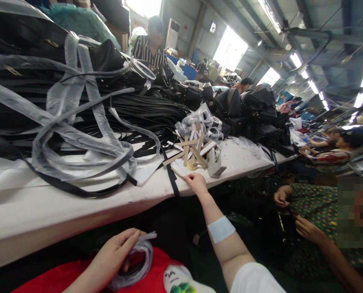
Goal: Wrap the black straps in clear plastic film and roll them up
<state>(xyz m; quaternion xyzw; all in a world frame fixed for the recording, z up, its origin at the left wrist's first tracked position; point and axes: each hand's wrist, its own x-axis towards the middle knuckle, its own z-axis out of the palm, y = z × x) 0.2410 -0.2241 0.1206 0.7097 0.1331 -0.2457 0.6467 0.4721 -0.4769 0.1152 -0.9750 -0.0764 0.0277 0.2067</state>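
My left hand [116,252] is low in front of me, over my red shirt, and grips a bundle of grey plastic strip [138,264]. My right hand [196,182] reaches out to the white table's near edge [77,211], fingers resting on white paper pieces [181,169] beside a pile of tan cardboard strips [191,152]. A white patch [221,228] is stuck on my right forearm. A grey tape dispenser [215,162] stands just right of the strips.
Black straps [145,110] and grey plastic wrapping [77,138] cover the table's left part; black bags [254,110] heap at the right. A person in a green patterned top [315,207] sits to my right, a striped-shirted person [149,49] beyond the table.
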